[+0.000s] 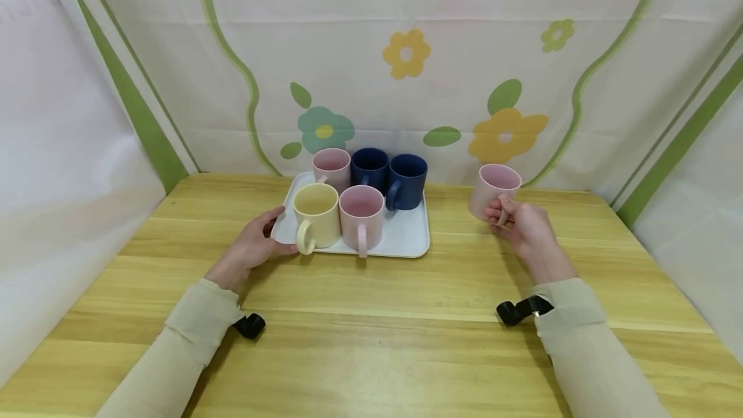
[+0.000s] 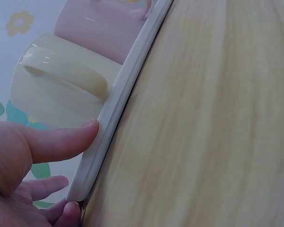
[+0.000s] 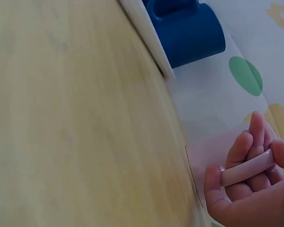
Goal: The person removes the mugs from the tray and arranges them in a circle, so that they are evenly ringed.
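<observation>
A white tray (image 1: pixel 406 237) holds a yellow mug (image 1: pixel 318 215) and a pink mug (image 1: pixel 361 215) in front, with another pink mug (image 1: pixel 332 168) and two navy mugs (image 1: pixel 409 176) behind. My left hand (image 1: pixel 259 237) grips the tray's front left corner. In the left wrist view its thumb (image 2: pixel 68 142) lies along the front rim and the fingertips are at the corner. To the right of the tray, my right hand (image 1: pixel 525 228) holds a third pink mug (image 1: pixel 487 195) upright by its handle (image 3: pixel 248 169), fingers curled through it.
The wooden table (image 1: pixel 371 334) runs back to a white cloth backdrop (image 1: pixel 360 76) printed with flowers. White cloth walls also stand at the left and right. A black wrist camera (image 1: pixel 251 326) sits at the left cuff, and another camera (image 1: pixel 513 311) at the right.
</observation>
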`<state>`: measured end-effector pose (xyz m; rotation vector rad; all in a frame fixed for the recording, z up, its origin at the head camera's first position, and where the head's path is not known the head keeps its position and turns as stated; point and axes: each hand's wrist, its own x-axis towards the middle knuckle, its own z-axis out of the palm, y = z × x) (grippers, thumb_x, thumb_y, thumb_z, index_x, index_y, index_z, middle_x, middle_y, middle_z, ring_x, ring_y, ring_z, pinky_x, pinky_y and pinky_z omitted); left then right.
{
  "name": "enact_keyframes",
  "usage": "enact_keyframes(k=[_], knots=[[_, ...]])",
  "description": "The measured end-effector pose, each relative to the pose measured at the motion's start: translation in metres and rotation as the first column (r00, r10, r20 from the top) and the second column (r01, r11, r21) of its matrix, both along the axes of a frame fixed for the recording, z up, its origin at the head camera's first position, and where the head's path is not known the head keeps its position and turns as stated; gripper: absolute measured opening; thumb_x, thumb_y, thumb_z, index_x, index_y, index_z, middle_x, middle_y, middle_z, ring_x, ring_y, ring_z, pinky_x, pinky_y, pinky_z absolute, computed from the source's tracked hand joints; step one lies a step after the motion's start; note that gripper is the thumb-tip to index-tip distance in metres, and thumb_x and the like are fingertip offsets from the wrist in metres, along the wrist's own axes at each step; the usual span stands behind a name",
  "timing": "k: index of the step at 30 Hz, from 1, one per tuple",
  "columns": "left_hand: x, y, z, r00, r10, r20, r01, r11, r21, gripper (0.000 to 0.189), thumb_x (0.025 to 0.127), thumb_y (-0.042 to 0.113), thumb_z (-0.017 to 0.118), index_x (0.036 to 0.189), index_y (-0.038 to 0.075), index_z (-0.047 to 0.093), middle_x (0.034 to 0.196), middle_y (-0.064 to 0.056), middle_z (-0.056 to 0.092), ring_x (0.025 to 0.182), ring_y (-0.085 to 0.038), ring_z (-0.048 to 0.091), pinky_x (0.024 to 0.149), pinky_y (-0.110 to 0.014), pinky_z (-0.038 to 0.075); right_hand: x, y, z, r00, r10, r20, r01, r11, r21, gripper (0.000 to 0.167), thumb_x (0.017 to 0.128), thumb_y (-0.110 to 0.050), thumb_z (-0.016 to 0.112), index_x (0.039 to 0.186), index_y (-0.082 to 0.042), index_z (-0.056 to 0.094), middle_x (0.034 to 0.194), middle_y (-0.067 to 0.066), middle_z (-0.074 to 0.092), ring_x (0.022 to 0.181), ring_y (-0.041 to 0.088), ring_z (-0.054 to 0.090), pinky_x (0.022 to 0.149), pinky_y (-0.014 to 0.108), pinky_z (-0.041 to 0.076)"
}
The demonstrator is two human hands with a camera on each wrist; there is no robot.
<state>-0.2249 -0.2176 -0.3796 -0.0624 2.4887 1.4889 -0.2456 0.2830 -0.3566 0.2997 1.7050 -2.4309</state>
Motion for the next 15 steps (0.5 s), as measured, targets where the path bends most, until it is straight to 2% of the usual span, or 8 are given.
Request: enact_keyframes(k=[7,15], knots=[[0.003,-0.001,0.001,1.0,0.001,0.006,-0.001,1.0,-0.017,0.105,0.089,0.009,0.082,0.171,0.01,0.016,0.168,-0.027,0.034,0.148,-0.042,0.036,0.126,-0.06,0.028,-0.008,-0.002,-0.001,0.998,-0.063,0.004,0.063,0.997,0.054,0.033,0.111,-0.023,0.056,0.088,-0.011,0.076,0.081,-0.002,0.079,0.077,0.012,0.072,0.082,0.028,0.058],[0.001,0.0,0.0,1.0,0.002,0.008,-0.001,1.0,-0.019,0.104,0.09,0.009,0.082,0.172,0.011,0.016,0.169,-0.026,0.032,0.15,-0.041,0.035,0.128,-0.06,0.026,-0.013,0.0,0.001,0.996,-0.092,-0.001,0.092,0.992,0.088,0.031,0.111,-0.024,0.055,0.092,-0.011,0.076,0.083,-0.003,0.079,0.079,0.012,0.071,0.084,0.028,0.057]])
